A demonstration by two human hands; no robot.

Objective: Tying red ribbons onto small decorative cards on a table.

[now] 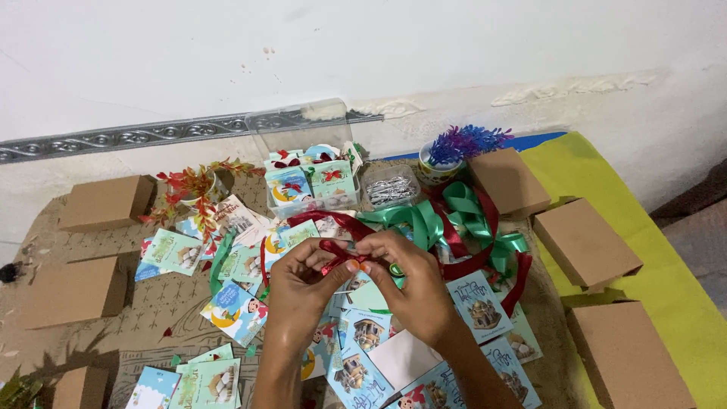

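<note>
Mid-tying a red ribbon [338,256] bow, left hand [301,284] and right hand [409,284] both pinching loops; probably needs snug pull next

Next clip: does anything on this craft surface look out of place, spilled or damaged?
Nothing looks damaged or spilled. The printed cards lie scattered and overlapping rather than stacked, and the green ribbon sprawls in loose loops with red ribbon tangled in. Both hands, left and right, pinch a small red ribbon bow. The brown boxes look intact.

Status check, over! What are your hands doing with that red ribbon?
Left hand and right hand both pinching red ribbon. Ribbon half-looped above cards. Green ribbon tangled close behind.
</note>
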